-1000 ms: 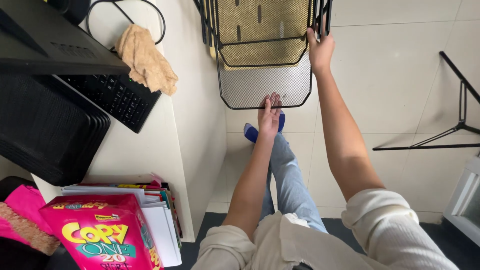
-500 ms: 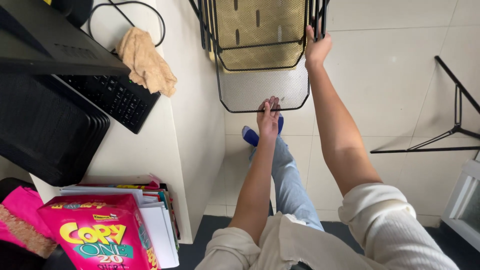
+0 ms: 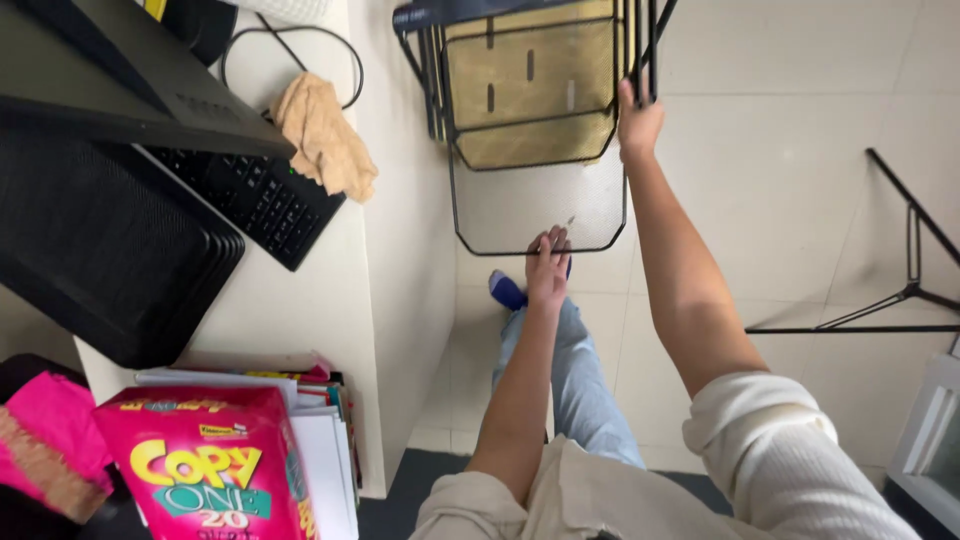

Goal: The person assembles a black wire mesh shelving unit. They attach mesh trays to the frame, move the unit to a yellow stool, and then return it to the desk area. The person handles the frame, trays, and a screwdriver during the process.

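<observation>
Gripping a mesh rack point(image 3: 530, 200), both hands' fingers curl on its wire rim beside the desk point(image 3: 300, 310).

Even, bright, diffuse daylight fills the scene, with no hard glare. The pale floor tiles point(image 3: 780, 90) reflect light softly and are close to overexposed toward the upper right. Shadows are faint: a soft one lies under the mesh rack point(image 3: 530, 200), and the side of the white desk point(image 3: 410, 300) is slightly greyer than its top. The black monitor point(image 3: 110, 90) and black tray point(image 3: 100, 240) lose detail in their dark areas. Wide-angle distortion bends straight lines toward the frame edges. The sleeves at the bottom edge are slightly soft; mid-frame focus is sharp.
</observation>
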